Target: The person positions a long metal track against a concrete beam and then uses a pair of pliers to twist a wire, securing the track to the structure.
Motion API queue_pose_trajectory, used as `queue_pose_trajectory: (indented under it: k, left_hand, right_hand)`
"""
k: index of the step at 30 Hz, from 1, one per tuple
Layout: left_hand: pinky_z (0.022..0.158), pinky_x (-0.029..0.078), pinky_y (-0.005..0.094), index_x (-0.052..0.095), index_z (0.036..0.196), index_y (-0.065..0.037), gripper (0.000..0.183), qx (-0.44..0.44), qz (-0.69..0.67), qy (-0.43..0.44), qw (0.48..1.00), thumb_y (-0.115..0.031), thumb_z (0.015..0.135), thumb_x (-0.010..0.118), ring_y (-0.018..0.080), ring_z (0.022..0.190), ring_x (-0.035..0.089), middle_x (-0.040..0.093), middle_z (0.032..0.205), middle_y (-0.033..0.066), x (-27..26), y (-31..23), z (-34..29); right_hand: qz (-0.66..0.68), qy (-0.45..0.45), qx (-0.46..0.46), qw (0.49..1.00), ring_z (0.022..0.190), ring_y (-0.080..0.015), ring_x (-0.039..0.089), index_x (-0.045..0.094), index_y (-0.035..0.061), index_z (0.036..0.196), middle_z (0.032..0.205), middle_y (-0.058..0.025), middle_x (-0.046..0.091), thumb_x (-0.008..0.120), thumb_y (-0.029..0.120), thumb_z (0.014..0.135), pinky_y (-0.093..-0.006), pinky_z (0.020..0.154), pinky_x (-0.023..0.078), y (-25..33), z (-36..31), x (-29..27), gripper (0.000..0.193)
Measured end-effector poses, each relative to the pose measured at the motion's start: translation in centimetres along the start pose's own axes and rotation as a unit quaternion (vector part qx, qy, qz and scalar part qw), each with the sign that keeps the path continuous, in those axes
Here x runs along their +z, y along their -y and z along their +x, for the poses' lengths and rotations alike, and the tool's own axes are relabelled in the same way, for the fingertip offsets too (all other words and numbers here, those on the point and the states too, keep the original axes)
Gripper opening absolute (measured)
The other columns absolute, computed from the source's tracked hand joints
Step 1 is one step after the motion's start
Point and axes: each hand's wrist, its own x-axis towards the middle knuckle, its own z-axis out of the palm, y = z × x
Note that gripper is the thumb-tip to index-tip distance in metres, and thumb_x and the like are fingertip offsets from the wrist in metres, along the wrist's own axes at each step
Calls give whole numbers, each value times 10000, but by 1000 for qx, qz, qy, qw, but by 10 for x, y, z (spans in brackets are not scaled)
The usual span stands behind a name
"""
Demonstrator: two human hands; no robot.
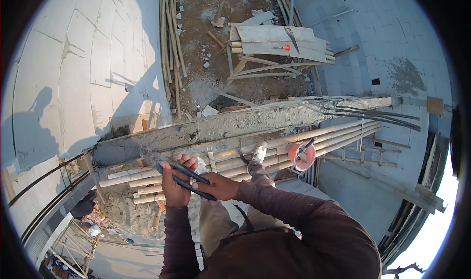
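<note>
Both my hands are on a tool with two long black handles (189, 170), which looks like pincers. Its far-left end is greyish and blurred, so the jaws cannot be made out. My left hand (175, 187) is wrapped around the handles from below, its fingertips showing above them. The fingers of my right hand (219, 186) close on the handles' right ends. The tool is above the bamboo poles (279, 157), near the left part of a rough concrete beam (221, 125).
A pinkish-red bucket (295, 165) with a dark-handled tool in it stands on the poles, right of my shoe (259, 153). Dark steel bars (378, 116) stick out at the beam's right end. Beyond, a plank table (274, 35) holds a saw (292, 39). Block walls rise either side.
</note>
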Motion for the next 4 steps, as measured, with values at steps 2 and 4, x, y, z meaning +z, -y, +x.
queue_pose_trajectory:
  k: [2, 4]
  left_hand:
    - [950, 461, 415, 471, 1208, -17, 452, -43, 80, 6, 996, -409, 982, 483, 275, 1055, 595, 583, 1124, 127, 12, 30, -15]
    - [1011, 407, 495, 450, 1283, -58, 519, -94, 196, 85, 972, -458, 958, 508, 313, 1153, 545, 551, 1193, 147, 7, 70, -17]
  right_hand:
    - [55, -28, -32, 998, 539, -68, 565, 566, 41, 1048, 663, 2, 546, 469, 447, 989, -223, 508, 452, -23, -44, 0, 421]
    - [-150, -246, -91, 953, 726, -197, 630, 563, 70, 1144, 837, -96, 630, 570, 508, 917, -334, 718, 521, -68, -80, -3, 494]
